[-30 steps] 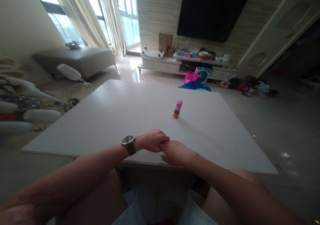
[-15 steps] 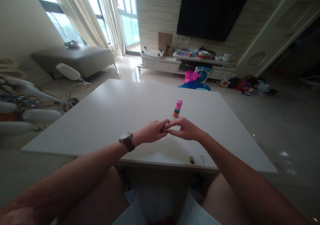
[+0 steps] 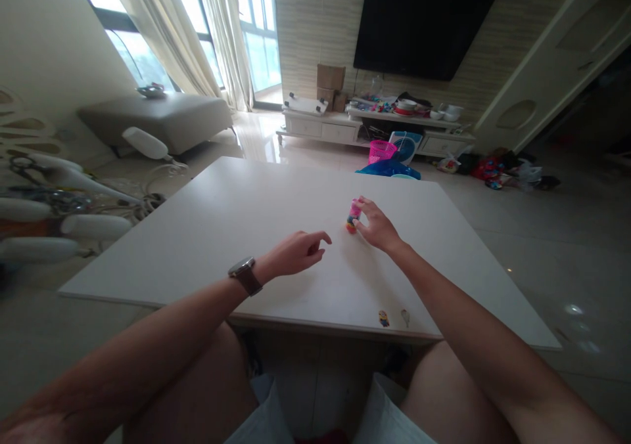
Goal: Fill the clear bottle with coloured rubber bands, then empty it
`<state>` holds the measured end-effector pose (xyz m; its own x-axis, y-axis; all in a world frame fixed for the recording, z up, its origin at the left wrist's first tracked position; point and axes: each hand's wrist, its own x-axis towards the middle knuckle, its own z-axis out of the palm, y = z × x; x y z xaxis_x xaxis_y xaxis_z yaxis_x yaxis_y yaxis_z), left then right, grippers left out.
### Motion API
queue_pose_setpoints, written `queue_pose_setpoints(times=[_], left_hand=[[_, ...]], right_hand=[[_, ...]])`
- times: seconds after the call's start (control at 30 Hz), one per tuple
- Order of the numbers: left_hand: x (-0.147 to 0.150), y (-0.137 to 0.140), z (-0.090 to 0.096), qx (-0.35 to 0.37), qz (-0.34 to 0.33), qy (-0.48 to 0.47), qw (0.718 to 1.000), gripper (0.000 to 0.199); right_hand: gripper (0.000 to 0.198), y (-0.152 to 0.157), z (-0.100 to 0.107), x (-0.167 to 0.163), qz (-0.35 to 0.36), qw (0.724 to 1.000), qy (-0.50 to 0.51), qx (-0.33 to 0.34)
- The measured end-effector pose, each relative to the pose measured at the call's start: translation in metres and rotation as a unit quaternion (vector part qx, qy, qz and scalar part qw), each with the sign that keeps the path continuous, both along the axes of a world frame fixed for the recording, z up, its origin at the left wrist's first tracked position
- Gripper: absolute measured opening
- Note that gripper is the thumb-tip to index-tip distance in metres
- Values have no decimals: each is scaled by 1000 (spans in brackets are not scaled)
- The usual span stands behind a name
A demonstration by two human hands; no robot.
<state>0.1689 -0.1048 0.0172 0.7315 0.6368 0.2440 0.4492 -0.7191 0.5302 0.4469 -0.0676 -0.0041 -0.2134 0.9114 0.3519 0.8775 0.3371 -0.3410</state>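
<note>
A small upright container (image 3: 351,221) stands on the white table (image 3: 276,194), pink at the top with blue, yellow and orange bands below. My right hand (image 3: 375,224) grips it from the right, thumb low and fingers near its pink top; part of it is hidden behind them. To the left, my left hand (image 3: 300,252) hovers over the table with nothing in it. Its index finger is stretched out and bent, apart from the thumb, while the other fingers curl. A watch (image 3: 245,274) is on that wrist.
A minion sticker (image 3: 383,318) and a small pale flat piece (image 3: 405,317) lie by the near table edge. Beyond the far edge are a blue chair-like object (image 3: 387,169) and a pink basket (image 3: 382,151). White lamp arms (image 3: 96,226) stand at the left.
My hands were together over the table, fingertips touching. They have parted: the right moved forward to the banded container and took hold of it, while the left stayed near its place.
</note>
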Motion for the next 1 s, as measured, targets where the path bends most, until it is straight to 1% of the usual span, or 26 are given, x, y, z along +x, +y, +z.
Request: queue_pose_setpoints(times=[0.13, 0.23, 0.43, 0.53, 0.6, 0.63, 0.7, 0.77, 0.83, 0.9, 1.0], left_hand=[[0, 1, -2, -1, -1, 8, 1000, 27], [0, 3, -5, 4, 4, 9, 1000, 26], [0, 4, -10, 2, 6, 8, 1000, 26], [2, 5, -13, 3, 25, -1, 1000, 23], [3, 6, -15, 17, 38, -27, 999, 23], [4, 7, -16, 29, 41, -46, 998, 27], [5, 9, -18, 57, 45, -84, 994, 42], [6, 9, -19, 75, 48, -110, 990, 57], [7, 9, -20, 73, 43, -117, 990, 63], [8, 7, -21, 54, 34, -116, 991, 58], [10, 4, -23, 38, 39, -119, 991, 44]], right_hand=[[50, -2, 3, -4, -13, 1000, 2, 15], [45, -2, 3, -5, -30, 999, 1, 22], [30, -4, 2, -2, -51, 999, 16, -1], [25, -10, 9, -6, -52, 998, 32, 8], [22, -17, 16, -12, -40, 997, 69, 22], [20, -22, 21, -16, -28, 995, 93, 25], [18, -32, 28, -25, -2, 990, 142, 13], [22, -44, 34, -35, 11, 984, 175, -14], [27, -54, 37, -44, 17, 980, 194, -40], [30, -63, 39, -52, 24, 978, 198, -62], [33, -70, 40, -59, 39, 983, 166, -72]])
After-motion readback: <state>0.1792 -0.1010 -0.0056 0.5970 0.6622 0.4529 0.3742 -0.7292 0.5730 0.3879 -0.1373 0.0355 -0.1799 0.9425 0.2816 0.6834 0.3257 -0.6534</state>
